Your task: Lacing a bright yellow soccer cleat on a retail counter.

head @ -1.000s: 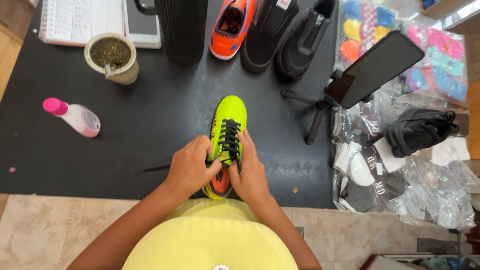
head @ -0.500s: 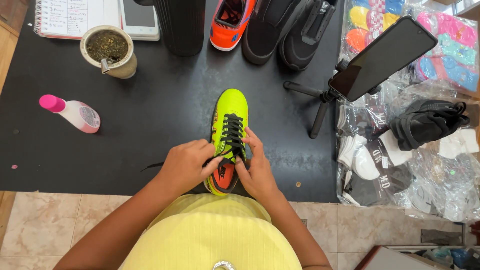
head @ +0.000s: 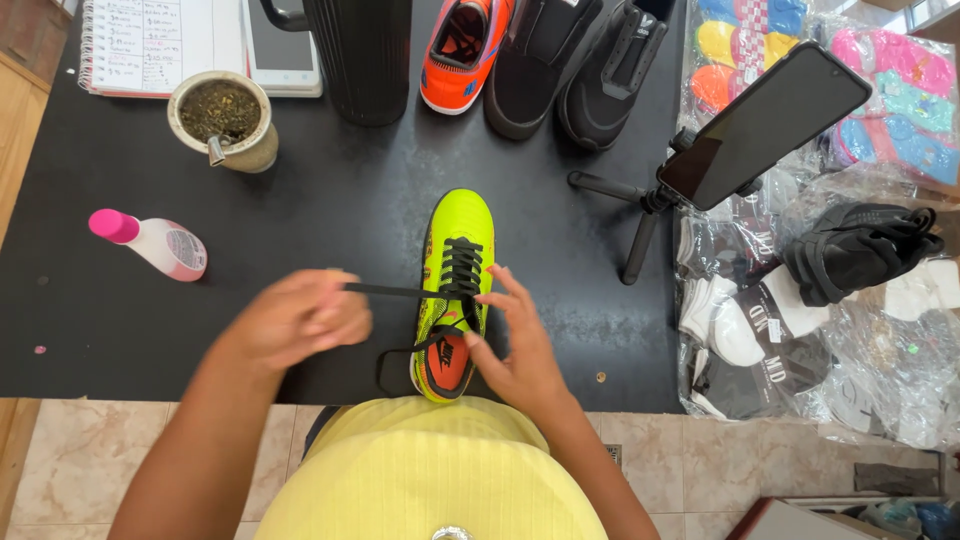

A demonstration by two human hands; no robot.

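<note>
A neon yellow-green shoe with an orange heel and black laces lies on the black table, toe pointing away from me. My left hand is closed on a black lace and holds it stretched taut out to the left of the shoe. A loose loop of lace curls on the table below it. My right hand rests against the right side of the shoe near the heel, fingers pinching at the lace there.
At the back stand an orange shoe, two black shoes, a dark ribbed cylinder, a gourd cup and a notebook. A pink-capped bottle lies left. A phone on a tripod and bagged socks crowd the right.
My left hand has pulled away from the shoe to the left, drawing the lace out taut. My right hand stays at the shoe's side.
</note>
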